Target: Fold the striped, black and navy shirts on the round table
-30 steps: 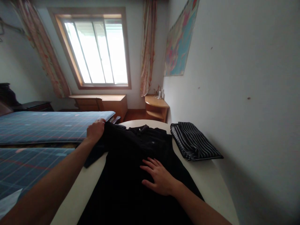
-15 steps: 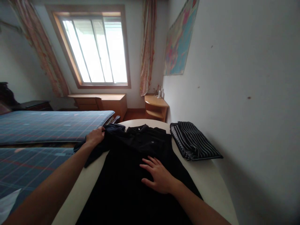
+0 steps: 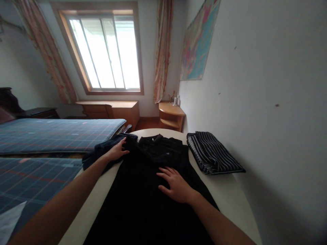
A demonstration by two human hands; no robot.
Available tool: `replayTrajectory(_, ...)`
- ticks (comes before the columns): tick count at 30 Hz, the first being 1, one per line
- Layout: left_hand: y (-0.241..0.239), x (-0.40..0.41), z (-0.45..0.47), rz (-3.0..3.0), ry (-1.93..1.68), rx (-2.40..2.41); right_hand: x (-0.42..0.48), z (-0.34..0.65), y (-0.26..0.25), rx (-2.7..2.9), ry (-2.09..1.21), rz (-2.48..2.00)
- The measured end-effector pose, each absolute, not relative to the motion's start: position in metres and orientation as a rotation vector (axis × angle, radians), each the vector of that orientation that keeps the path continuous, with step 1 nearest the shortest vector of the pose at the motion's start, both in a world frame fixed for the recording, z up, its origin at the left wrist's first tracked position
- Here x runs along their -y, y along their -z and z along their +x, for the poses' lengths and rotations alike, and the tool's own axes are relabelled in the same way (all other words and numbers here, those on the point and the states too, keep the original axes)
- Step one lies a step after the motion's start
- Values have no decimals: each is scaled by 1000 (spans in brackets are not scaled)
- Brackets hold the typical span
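Note:
A black collared shirt (image 3: pixel 150 194) lies spread over the pale round table (image 3: pixel 237 197), its collar at the far end and a small light logo on the chest. My right hand (image 3: pixel 175 183) rests on the shirt's front with fingers spread. At the shirt's left side, near the shoulder, my left hand (image 3: pixel 119 149) is open, fingers stretched out over the dark fabric. Under and beyond that hand sits a bunched dark navy cloth (image 3: pixel 102 146) at the table's left edge. Where the navy cloth meets the shirt is hard to make out.
A folded black-and-white striped cloth (image 3: pixel 214 153) lies on the table's right side, close to the white wall (image 3: pixel 276 146). Beds with blue plaid mattresses (image 3: pixel 51 136) stand to the left. Beyond the table are a corner shelf (image 3: pixel 172 109) and a wooden desk (image 3: pixel 122 105).
My left hand has let go of the dark fabric at the shirt's left side and moved right, its fingers now extended. The right hand stays on the shirt.

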State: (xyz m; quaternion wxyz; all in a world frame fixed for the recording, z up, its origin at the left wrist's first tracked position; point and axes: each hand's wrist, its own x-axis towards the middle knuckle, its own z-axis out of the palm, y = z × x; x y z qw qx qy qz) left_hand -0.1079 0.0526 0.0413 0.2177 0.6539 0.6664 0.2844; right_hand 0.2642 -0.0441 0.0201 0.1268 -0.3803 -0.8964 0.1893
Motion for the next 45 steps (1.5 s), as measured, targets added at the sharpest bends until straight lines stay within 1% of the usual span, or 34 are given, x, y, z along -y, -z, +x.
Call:
replayTrajectory(3, -32, -45, -103, 1914, -592, -2142, 44, 263, -21, 2610, -544, -1102)
replayTrajectory(6, -33, -41, -97, 1945, -486, -2282, 45, 263, -21, 2607, -549, -1094)
replayTrajectory(14, -58, -44, -106, 1698, -632, -2534, 51, 263, -22, 2637, -544, -1051)
replayTrajectory(21, -59, -26, -120, 1449, -459, -2696, 77, 244, -17, 2744, -557, -923)
replayTrajectory(24, -56, -14, -106, 1554, -468, -2753, 85, 236, -17, 2774, -583, -945)
replayTrajectory(26, -53, -7, -88, 1813, -527, -2803, 88, 232, -16, 2791, -595, -958)
replayTrajectory(29, -44, 5, -56, 2247, -642, -2687, 86, 231, -14, 2788, -585, -973)
replayTrajectory(33, -12, 29, -23, 2370, -861, -2403, 73, 236, -13, 2764, -537, -1030)
replayTrajectory(36, 17, 49, -19, 2475, -989, -2072, 62, 243, -13, 2731, -481, -1104)
replayTrajectory(39, 40, 63, -32, 2517, -940, -1938, 59, 247, -14, 2711, -444, -1137)
replayTrajectory(42, 54, 74, -49, 2504, -814, -1996, 66, 244, -14, 2726, -456, -1127)
replayTrajectory(45, 57, 83, -62, 2493, -596, -2070, 81, 237, -14, 2763, -503, -1085)
